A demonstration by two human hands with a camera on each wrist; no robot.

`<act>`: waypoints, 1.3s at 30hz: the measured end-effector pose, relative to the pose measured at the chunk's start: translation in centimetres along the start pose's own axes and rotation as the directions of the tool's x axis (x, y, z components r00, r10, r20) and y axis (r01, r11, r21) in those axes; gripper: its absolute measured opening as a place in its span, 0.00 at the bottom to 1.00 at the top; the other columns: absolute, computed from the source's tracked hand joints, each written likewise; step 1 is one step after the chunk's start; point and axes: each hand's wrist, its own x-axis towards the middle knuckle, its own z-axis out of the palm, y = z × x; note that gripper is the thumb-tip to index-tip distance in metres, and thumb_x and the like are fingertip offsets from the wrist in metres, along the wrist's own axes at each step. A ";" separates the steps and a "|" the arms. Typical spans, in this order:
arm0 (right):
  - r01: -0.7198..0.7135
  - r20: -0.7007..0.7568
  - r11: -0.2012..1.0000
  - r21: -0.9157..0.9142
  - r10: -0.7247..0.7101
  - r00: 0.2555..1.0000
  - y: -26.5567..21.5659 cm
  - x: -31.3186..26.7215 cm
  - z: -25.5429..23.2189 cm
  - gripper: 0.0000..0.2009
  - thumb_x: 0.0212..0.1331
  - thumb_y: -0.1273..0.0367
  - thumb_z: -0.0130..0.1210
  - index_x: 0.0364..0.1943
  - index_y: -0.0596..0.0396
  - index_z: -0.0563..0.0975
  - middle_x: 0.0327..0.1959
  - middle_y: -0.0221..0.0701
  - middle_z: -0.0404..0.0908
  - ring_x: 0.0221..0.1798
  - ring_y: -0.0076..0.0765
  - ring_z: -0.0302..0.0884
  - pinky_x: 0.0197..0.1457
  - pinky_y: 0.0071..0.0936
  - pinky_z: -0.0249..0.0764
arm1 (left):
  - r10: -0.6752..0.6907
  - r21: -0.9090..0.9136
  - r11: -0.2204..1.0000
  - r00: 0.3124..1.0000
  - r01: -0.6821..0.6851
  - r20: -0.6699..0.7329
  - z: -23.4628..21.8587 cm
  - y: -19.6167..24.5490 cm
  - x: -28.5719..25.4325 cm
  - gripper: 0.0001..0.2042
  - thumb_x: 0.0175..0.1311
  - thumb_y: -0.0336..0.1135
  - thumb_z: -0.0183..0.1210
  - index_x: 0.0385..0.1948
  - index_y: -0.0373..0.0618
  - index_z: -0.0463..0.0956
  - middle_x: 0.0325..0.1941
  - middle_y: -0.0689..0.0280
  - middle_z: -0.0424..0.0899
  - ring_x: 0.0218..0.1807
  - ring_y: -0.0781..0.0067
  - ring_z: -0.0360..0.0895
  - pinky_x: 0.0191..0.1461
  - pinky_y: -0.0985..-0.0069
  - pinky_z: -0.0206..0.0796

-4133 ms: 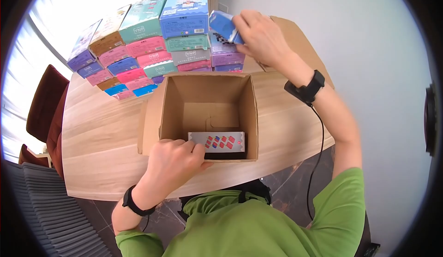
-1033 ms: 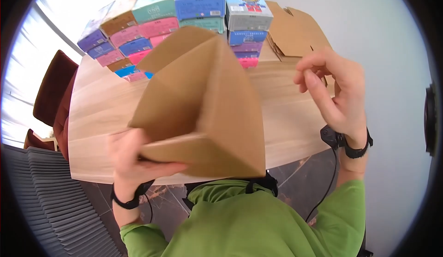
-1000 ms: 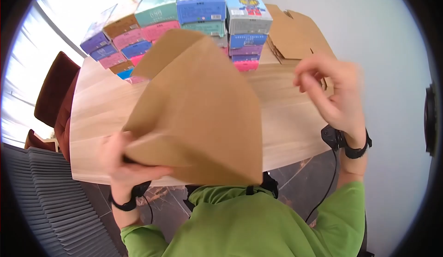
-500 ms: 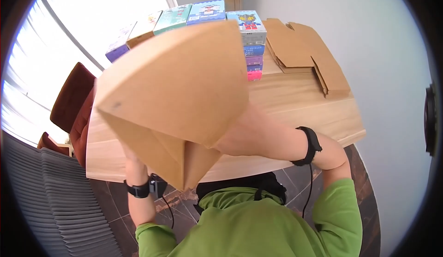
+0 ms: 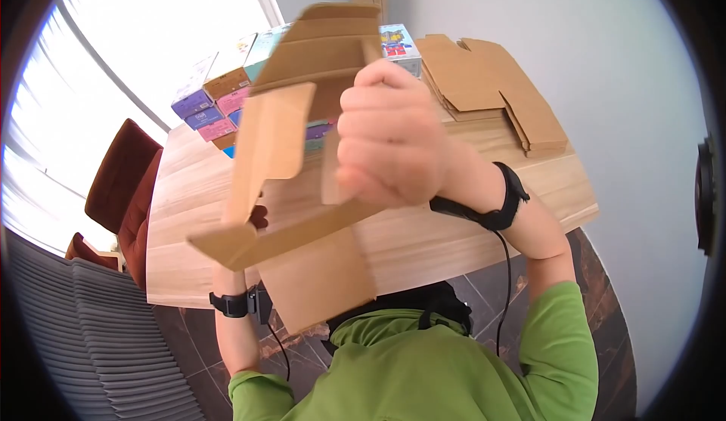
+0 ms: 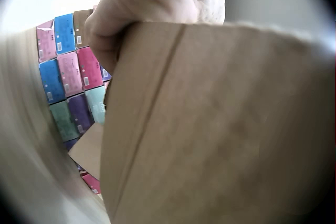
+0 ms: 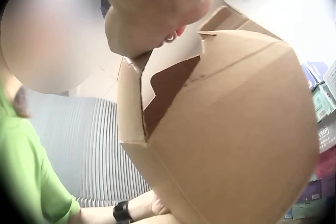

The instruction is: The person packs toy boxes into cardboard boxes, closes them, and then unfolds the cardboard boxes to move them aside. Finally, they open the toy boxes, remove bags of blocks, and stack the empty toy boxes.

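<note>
An open cardboard box (image 5: 276, 122), blurred by motion, is tilted in the air over the near part of the table, its flaps spread. Coloured cartons show through the opening between its flaps. My left hand (image 6: 149, 1) grips one cardboard edge with curled fingers; in the head view the box mostly hides it, apart from dark fingertips (image 5: 259, 215). Knuckles up, my right hand (image 5: 393, 137) is curled in a fist at the box's right side. In the right wrist view its fingers close over a flap edge (image 7: 137, 64) at the box's opening.
Behind the box, colourful toy cartons (image 5: 227, 81) are stacked along the far left of the wooden table (image 5: 431, 232). Flattened cardboard (image 5: 484, 81) lies at the far right. A dark red chair (image 5: 125, 179) stands left, and cables hang from both wrist cameras.
Earlier the box stood on the table, and my right hand held a small blue carton. The box has since been lifted and turned; its flaps now spread open, with my right hand at them.
</note>
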 end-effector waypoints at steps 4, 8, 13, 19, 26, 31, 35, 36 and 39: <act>-0.033 -0.102 0.999 -0.028 0.030 0.994 0.1 0.8 0.2 0.09 0.44 0.73 0.54 0.14 0.53 0.67 0.14 0.26 0.64 0.15 0.32 0.59 0.22 0.25 0.57 | 0.012 -0.079 0.997 0.997 -0.005 0.077 1.3 -0.4 -0.4 0.17 0.57 0.34 0.51 0.47 0.47 0.58 0.31 0.71 0.54 0.30 0.82 0.51 0.29 0.83 0.50; 0.005 -0.186 0.961 -0.278 -0.059 0.981 1.3 2.1 -1.5 0.10 0.46 0.75 0.57 0.14 0.55 0.67 0.12 0.27 0.64 0.13 0.32 0.58 0.16 0.23 0.53 | 0.013 -0.144 0.990 0.985 0.012 0.171 1.2 -0.8 -0.2 0.23 0.54 0.30 0.52 0.51 0.48 0.53 0.39 0.67 0.53 0.38 0.78 0.50 0.37 0.79 0.50; -0.125 -0.295 0.855 -0.504 -0.034 0.955 2.8 2.7 -2.8 0.15 0.45 0.68 0.60 0.10 0.49 0.66 0.09 0.26 0.61 0.11 0.32 0.59 0.12 0.25 0.55 | -0.004 -0.170 0.984 0.964 0.051 0.265 0.7 -1.9 -0.5 0.32 0.49 0.23 0.53 0.56 0.48 0.46 0.48 0.63 0.51 0.48 0.73 0.50 0.47 0.75 0.50; -0.250 -0.372 0.912 -0.325 0.120 0.920 2.0 2.8 -2.9 0.15 0.51 0.69 0.57 0.12 0.53 0.66 0.09 0.27 0.60 0.11 0.28 0.59 0.14 0.24 0.56 | 0.019 -0.229 0.972 0.947 0.058 0.321 1.1 -2.8 -0.6 0.43 0.44 0.16 0.55 0.62 0.49 0.38 0.60 0.59 0.49 0.60 0.67 0.49 0.58 0.70 0.51; -0.601 -0.601 0.749 0.280 0.625 0.499 0.7 -3.3 -9.4 0.24 0.65 0.62 0.45 0.09 0.53 0.61 0.08 0.19 0.56 0.13 0.14 0.46 0.16 0.17 0.45 | 0.305 -0.414 0.886 0.936 -0.210 0.177 3.2 -2.5 -0.3 0.47 0.40 0.11 0.57 0.65 0.49 0.41 0.64 0.56 0.56 0.63 0.63 0.60 0.61 0.65 0.58; -0.941 -0.362 0.325 0.099 0.892 0.270 2.4 -10.5 -12.0 0.25 0.64 0.61 0.46 0.08 0.53 0.59 0.08 0.18 0.52 0.15 0.13 0.42 0.17 0.19 0.40 | 0.246 -0.286 0.946 0.908 -0.150 0.339 -0.7 -5.4 0.5 0.35 0.43 0.16 0.61 0.57 0.41 0.57 0.55 0.59 0.68 0.55 0.66 0.69 0.56 0.69 0.63; -0.960 -0.242 0.203 -0.192 0.938 0.247 1.9 -12.2 -13.0 0.25 0.62 0.61 0.49 0.08 0.54 0.58 0.08 0.17 0.50 0.15 0.14 0.42 0.16 0.20 0.40 | 0.090 -0.204 0.977 0.739 0.066 0.668 -3.8 -6.9 0.8 0.29 0.49 0.37 0.66 0.52 0.37 0.64 0.47 0.63 0.75 0.45 0.75 0.72 0.41 0.79 0.66; -0.943 -0.230 0.202 -0.264 0.936 0.265 1.7 -12.2 -13.1 0.25 0.61 0.61 0.50 0.08 0.54 0.58 0.08 0.17 0.50 0.15 0.14 0.42 0.16 0.21 0.40 | 0.060 -0.183 0.981 0.784 0.069 0.617 -1.6 -5.6 -0.1 0.28 0.50 0.40 0.65 0.51 0.36 0.65 0.45 0.63 0.76 0.42 0.77 0.72 0.39 0.80 0.65; -0.937 -0.214 0.225 -0.267 0.934 0.285 1.6 -12.2 -13.1 0.25 0.61 0.61 0.50 0.08 0.55 0.58 0.08 0.17 0.51 0.14 0.14 0.43 0.16 0.21 0.41 | -0.029 0.246 0.960 0.832 -0.130 0.554 3.2 -3.6 -0.1 0.24 0.56 0.40 0.60 0.50 0.34 0.68 0.42 0.65 0.77 0.38 0.79 0.72 0.40 0.81 0.65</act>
